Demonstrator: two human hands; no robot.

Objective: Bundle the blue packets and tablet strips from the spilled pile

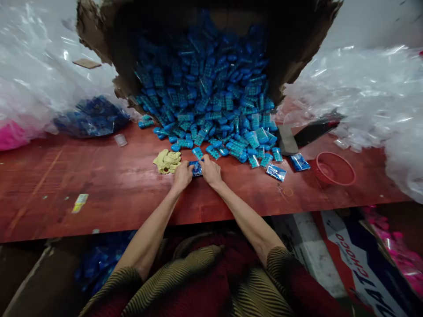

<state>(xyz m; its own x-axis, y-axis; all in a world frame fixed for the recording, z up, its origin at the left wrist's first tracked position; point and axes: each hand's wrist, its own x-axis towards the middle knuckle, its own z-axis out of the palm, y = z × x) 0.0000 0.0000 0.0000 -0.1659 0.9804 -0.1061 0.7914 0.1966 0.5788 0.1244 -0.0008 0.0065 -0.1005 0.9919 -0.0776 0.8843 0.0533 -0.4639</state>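
Note:
A small blue printed packet (pixel 196 168) lies on the red-brown table between my hands. My left hand (pixel 183 174) grips its left end, and my right hand (pixel 210 170) grips its right end, fingers curled on both. Just beyond my fingertips spreads a heap of small clear containers with blue caps and blue beads (pixel 211 119), spilling from a torn cardboard box (pixel 95 31). A crumpled yellow-green cloth (pixel 167 161) rests left of my left hand.
To the right are two blue packets, one silvery-edged packet (pixel 276 172) and another (pixel 300 162), plus a red plastic basket (pixel 334 168). Clear plastic bags (pixel 357 88) crowd both sides. A small clear cup (pixel 120 140) and a yellow-white packet (pixel 80 203) sit at left.

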